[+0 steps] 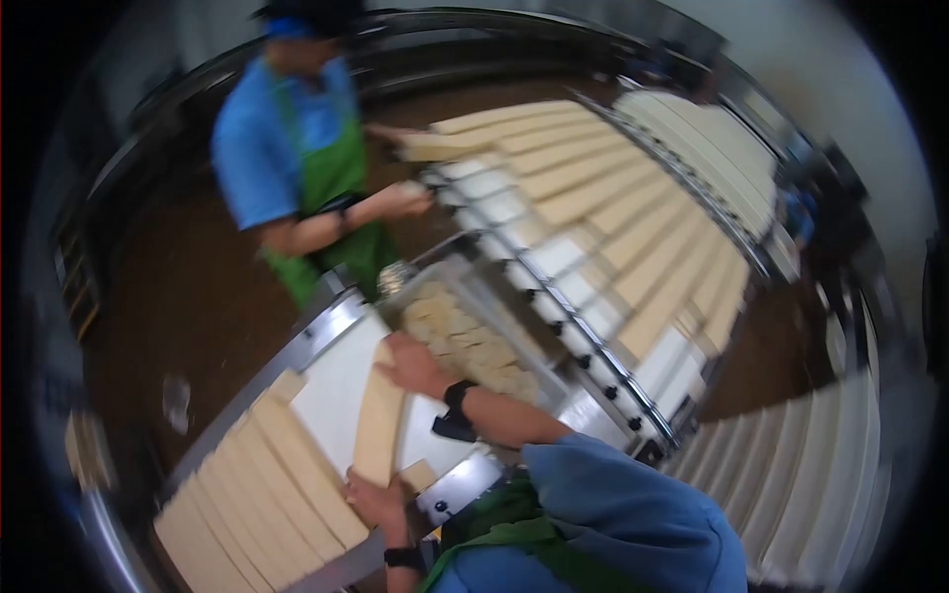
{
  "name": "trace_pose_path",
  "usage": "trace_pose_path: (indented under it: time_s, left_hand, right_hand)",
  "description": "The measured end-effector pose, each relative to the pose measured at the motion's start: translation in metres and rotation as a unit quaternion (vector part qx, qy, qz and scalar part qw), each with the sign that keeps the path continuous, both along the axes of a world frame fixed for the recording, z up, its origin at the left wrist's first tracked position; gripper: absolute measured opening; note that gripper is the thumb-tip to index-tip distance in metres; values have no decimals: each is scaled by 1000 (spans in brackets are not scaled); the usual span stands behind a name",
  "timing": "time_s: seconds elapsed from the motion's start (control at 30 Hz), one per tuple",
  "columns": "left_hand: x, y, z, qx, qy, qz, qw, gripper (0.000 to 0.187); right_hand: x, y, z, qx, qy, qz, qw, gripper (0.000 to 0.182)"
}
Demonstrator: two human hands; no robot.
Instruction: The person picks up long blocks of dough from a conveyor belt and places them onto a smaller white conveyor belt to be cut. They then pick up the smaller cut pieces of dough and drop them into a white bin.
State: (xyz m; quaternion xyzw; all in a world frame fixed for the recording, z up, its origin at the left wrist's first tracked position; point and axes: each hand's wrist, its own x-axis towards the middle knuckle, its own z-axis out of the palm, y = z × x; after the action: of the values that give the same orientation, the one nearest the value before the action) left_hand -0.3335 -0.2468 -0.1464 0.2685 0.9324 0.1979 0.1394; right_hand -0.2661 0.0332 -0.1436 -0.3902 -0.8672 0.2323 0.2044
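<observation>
A long, pale dough strip (378,425) lies slantwise over a white work surface (331,390) in front of me. My right hand (415,366), with a dark band at the wrist, is closed on its far end. My left hand (378,502) grips the near end, fingers curled around the edge. Beside my left hand sits a small dough piece (417,474). Several similar strips (262,484) lie side by side just left of the held one. A bin (539,381) of broken dough pieces (460,336) stands right beyond my right hand.
A co-worker (311,158) in a blue shirt and green apron stands across, one hand at a strip on the conveyor. Rows of strips (633,217) cover much of that conveyor (559,259). Its metal side rail (593,341) runs past the bin. Ridged white material (791,484) lies at right.
</observation>
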Motion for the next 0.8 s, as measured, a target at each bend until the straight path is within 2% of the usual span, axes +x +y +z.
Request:
trace_pose_path:
  time_s: [0.07, 0.13, 0.17, 0.23, 0.27, 0.33, 0.43, 0.5, 0.57, 0.63, 0.67, 0.73, 0.77, 0.8]
  left_hand:
    - [13, 8, -5, 16, 19, -22, 999, 86]
    - [31, 17, 0, 114, 56, -40, 991, 77]
    - [41, 24, 4, 115, 59, -52, 990, 77]
    - [65, 47, 21, 202, 76, -85, 973, 73]
    - [80, 59, 31, 203, 78, -92, 972, 73]
    - [116, 87, 62, 288, 95, -201, 931, 70]
    - [177, 122, 91, 313, 53, -279, 906, 72]
    - [216, 136, 104, 281, 49, -326, 901, 76]
    - [258, 146, 121, 250, 46, -371, 893, 80]
    - [298, 148, 146, 202, -46, -452, 867, 87]
    - [314, 150, 149, 201, -44, -455, 867, 87]
    - [340, 151, 151, 152, -143, -520, 828, 87]
    - [350, 151, 147, 151, -141, -522, 828, 87]
    - [359, 151, 140, 137, -166, -538, 815, 83]
  right_hand:
    - [39, -10, 26, 27, 24, -37, 999, 57]
    - [79, -19, 45, 10, 103, -85, 991, 50]
    - [102, -20, 53, 11, 108, -96, 989, 50]
    - [154, -24, 63, 50, 165, -191, 966, 52]
    - [181, -23, 66, 81, 181, -230, 953, 51]
    - [242, -17, 82, 134, 192, -289, 928, 51]
    - [331, -11, 113, 163, 209, -358, 895, 45]
    - [385, -8, 114, 224, 208, -418, 855, 41]
    - [441, -8, 119, 219, 195, -460, 838, 39]
    - [496, -3, 107, 201, 149, -506, 825, 38]
    - [519, 0, 102, 201, 150, -509, 824, 38]
    - [560, 7, 92, 153, 149, -504, 837, 39]
    - [575, 11, 86, 152, 151, -506, 836, 39]
    - [589, 15, 79, 122, 108, -494, 854, 40]
